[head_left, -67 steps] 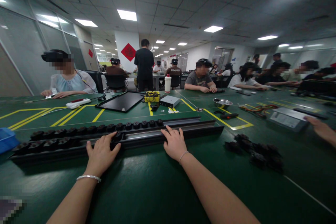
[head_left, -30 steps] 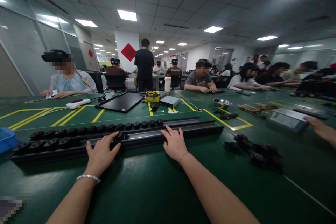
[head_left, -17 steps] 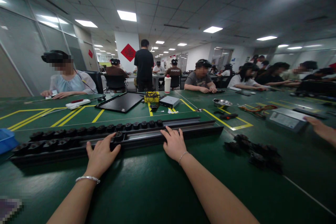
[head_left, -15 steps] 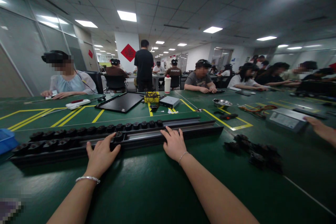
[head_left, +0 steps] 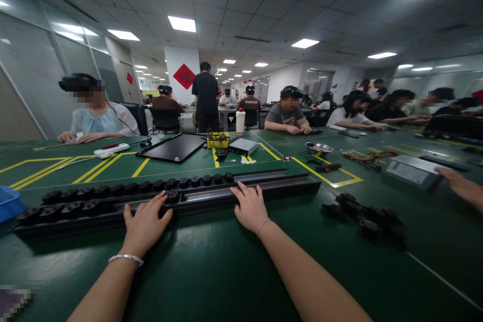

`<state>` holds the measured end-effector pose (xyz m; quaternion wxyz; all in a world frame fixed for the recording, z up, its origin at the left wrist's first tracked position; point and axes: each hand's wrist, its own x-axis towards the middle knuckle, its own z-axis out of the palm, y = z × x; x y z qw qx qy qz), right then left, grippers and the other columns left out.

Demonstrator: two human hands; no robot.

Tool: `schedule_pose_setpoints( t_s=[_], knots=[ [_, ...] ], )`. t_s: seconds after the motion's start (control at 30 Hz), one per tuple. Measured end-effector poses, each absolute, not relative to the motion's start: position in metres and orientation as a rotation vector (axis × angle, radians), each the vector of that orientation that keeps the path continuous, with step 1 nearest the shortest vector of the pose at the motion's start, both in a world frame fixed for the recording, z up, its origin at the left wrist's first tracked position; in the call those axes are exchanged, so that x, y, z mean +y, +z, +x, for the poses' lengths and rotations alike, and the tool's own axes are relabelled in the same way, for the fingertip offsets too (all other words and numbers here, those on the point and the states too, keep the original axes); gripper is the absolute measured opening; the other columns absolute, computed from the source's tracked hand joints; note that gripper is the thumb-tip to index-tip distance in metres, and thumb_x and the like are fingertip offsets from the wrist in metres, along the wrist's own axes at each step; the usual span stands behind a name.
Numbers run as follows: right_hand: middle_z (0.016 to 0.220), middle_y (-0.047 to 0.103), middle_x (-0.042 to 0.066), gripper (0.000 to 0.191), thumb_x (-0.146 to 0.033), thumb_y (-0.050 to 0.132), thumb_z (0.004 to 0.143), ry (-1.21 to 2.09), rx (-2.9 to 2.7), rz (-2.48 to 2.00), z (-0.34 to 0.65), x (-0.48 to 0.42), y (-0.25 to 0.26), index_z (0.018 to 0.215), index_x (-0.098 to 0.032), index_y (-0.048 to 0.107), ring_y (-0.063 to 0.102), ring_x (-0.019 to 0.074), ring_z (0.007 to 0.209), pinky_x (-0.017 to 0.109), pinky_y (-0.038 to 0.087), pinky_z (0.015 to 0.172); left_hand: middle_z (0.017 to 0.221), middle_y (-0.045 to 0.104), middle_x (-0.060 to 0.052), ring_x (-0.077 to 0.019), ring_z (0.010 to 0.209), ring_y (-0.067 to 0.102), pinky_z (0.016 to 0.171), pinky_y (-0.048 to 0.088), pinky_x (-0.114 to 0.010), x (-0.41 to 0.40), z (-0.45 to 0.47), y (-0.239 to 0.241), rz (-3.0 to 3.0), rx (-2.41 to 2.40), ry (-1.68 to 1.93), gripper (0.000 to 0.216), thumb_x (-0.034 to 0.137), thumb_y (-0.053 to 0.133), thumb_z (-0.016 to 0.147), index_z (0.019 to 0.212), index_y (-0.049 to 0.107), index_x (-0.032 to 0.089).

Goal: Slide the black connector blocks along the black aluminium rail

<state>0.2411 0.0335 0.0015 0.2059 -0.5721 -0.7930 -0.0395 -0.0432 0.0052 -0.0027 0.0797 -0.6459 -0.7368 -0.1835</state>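
Note:
Two long black rails (head_left: 204, 204) with silvery channels lie side by side across the green table in front of me. Round black socket-like modules (head_left: 86, 193) fill the left part of both. My left hand (head_left: 145, 224) rests over the near rail, fingers spread, its fingertips touching or close to a single black module (head_left: 173, 196) that sits apart from the others. My right hand (head_left: 251, 207) lies open on the near rail, further right, with its fingers stretched over the channel. A pile of loose black modules (head_left: 368, 219) is on the table to my right.
A blue bin (head_left: 10, 203) stands at the left edge. Beyond the rails are a flat black panel (head_left: 171, 148), a grey box (head_left: 243, 147) and a metal bowl (head_left: 319, 148). At right, another person's hand (head_left: 458, 186) touches a silver metal box (head_left: 412, 171).
The single module has shifted slightly right along the near rail, the left fingertips staying by it. My right hand has not visibly moved.

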Motion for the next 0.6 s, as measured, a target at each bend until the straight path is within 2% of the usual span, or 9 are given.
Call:
schedule_pose_setpoints(
  t_s=[0.6],
  knots=[
    [0.141,0.036,0.001,0.052,-0.027,0.047,0.077,-0.117,-2.222,-1.610,0.2413,0.0330,0.0027,0.128,-0.031,0.044,0.039,0.0221,0.118,0.046,0.006,0.107,0.139,0.041,0.000,-0.0298,0.117,0.044,0.103,0.004,-0.064,0.0052,-0.0425,-0.0019,-1.951,-2.192,-0.524,0.048,0.046,0.033,0.081,0.123,0.051,0.031]
  ],
)
